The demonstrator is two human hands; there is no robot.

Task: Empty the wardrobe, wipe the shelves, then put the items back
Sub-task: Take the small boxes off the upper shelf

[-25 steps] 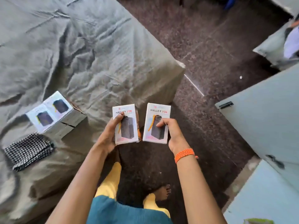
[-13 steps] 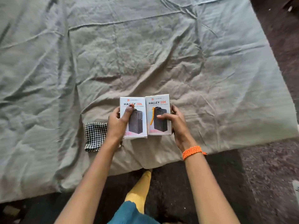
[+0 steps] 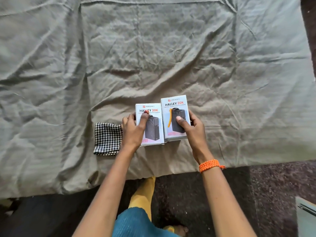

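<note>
Two white "HALLEY 20K" boxes: I am gripping the left box (image 3: 153,124) with my left hand (image 3: 132,130) and the right box (image 3: 176,115) with my right hand (image 3: 193,128), side by side over the wrinkled grey sheet (image 3: 153,48). Houndstooth cloth (image 3: 107,138) lying just left of my left hand. Orange wristband (image 3: 209,165) circling my right wrist.

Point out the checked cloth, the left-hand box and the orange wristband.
checked cloth (image 3: 107,140): head view, middle of the fabric.
left-hand box (image 3: 153,127): head view, printed front face.
orange wristband (image 3: 209,165): head view, braided band at the wrist.

A bedroom in a home: a wide bed (image 3: 171,48) under a wrinkled grey-green sheet, dark speckled floor (image 3: 282,185) beside it
</note>
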